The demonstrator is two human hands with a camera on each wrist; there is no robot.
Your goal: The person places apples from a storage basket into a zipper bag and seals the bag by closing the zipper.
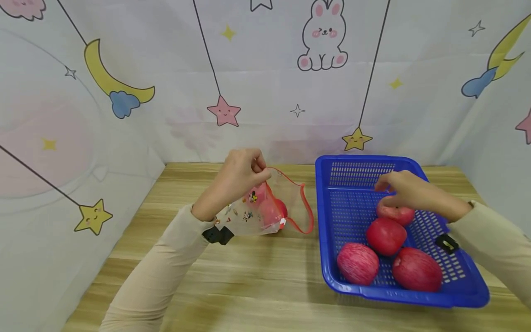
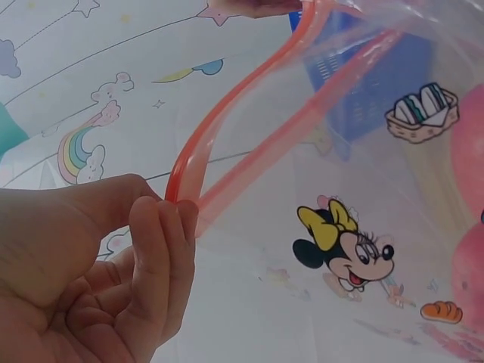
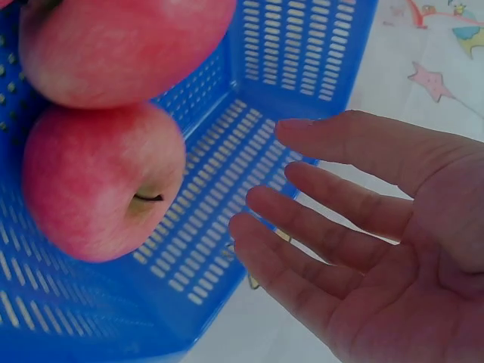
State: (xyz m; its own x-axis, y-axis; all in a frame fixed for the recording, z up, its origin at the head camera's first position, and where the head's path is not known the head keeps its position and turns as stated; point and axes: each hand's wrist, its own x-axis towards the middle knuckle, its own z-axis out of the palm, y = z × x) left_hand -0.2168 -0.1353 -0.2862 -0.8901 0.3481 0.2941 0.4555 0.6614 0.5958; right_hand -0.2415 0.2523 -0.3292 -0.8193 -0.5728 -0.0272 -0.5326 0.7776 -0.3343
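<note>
Four red apples: all in the blue basket, two by its near edge, the others farther back
Basket: towards the right edge of the wood surface
Clear cartoon bag: left of the basket, closer to the far edge than the near one, reddish fruit showing inside
Left grip: pinching the bag's red trim
Right grip: over the basket's rearmost apple, fingers loose, nothing held tbh
</note>
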